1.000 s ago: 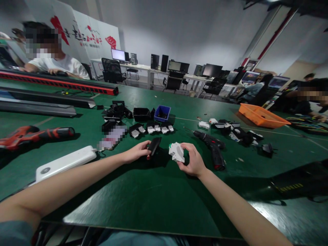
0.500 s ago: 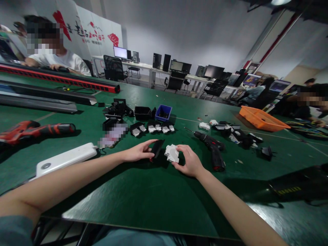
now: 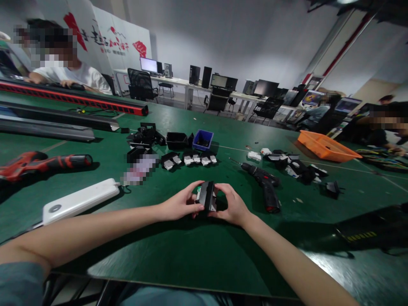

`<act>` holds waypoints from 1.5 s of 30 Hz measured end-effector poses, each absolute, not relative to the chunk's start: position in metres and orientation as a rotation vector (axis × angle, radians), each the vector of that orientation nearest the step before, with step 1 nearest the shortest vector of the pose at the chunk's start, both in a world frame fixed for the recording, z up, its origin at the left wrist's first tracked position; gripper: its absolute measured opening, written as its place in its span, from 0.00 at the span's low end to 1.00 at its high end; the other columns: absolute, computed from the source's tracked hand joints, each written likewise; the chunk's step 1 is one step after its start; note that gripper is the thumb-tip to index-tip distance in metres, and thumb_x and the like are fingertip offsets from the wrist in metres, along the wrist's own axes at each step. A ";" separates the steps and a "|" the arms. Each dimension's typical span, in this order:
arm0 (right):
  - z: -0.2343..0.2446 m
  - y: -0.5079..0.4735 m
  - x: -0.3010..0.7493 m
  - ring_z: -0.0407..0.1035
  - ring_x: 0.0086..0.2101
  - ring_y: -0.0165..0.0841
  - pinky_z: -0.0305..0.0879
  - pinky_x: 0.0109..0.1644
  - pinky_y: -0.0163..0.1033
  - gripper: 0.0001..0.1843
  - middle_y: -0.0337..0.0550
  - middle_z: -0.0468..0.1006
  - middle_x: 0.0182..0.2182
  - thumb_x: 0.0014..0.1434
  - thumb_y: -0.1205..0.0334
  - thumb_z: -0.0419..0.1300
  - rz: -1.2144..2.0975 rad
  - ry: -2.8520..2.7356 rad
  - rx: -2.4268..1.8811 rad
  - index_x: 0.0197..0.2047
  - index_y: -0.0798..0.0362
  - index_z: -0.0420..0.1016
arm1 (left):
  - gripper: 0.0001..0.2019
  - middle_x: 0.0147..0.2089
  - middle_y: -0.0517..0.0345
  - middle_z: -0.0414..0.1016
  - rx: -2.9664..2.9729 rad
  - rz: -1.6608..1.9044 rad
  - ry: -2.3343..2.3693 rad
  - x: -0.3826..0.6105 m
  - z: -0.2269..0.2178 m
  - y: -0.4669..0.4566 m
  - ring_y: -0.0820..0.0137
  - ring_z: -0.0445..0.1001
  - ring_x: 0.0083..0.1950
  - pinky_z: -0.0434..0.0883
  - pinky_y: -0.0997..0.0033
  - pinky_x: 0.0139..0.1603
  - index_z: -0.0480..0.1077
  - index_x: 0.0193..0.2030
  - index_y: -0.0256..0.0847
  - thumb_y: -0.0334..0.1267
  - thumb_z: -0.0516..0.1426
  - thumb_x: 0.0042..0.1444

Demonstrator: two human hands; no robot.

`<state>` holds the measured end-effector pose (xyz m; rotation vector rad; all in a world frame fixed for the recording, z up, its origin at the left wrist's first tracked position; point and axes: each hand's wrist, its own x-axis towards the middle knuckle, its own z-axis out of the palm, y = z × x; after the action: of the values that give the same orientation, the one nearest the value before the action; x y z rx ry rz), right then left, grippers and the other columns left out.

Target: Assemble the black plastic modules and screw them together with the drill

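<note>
Close together over the table, my left hand (image 3: 181,201) and my right hand (image 3: 233,205) are both closed around one small assembly. A black plastic part (image 3: 208,195) stands upright between them, gripped by my left thumb and fingers. Against it lies a white plastic part (image 3: 214,205), mostly hidden behind the black one and pinched by my right thumb and fingers. A bit of green shows by my left fingertips. How firmly the parts are joined cannot be seen. Beyond my hands lie several black parts with white blocks (image 3: 191,159), and a black cordless drill (image 3: 263,182) rests to the right.
Left are a red-black power tool (image 3: 44,163), a white device (image 3: 81,200) and long metal profiles (image 3: 47,127). Small blue bin (image 3: 203,140) and black bin (image 3: 177,140) stand ahead. An orange tray (image 3: 328,146), loose parts (image 3: 293,165) and a black case (image 3: 372,231) lie right. Co-workers sit around.
Half a second ago the hands were apart, the black part in the left and the white part in the right. Both parts have been brought together and the black one turned upright.
</note>
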<state>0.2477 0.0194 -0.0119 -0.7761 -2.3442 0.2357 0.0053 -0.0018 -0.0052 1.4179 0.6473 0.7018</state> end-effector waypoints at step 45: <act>-0.003 0.034 0.271 0.69 0.26 0.31 0.48 0.28 0.36 0.19 0.41 0.76 0.27 0.70 0.55 0.43 -0.013 -2.664 -1.485 0.33 0.52 0.67 | 0.32 0.43 0.45 0.78 0.588 0.415 0.619 -0.016 -0.005 0.029 0.62 0.79 0.40 0.74 0.71 0.35 0.61 0.61 0.31 0.40 0.63 0.51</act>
<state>0.2713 0.0344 -0.0026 -1.4854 -2.6642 -0.0132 -0.0158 0.0291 -0.0050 0.5881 0.6194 0.4151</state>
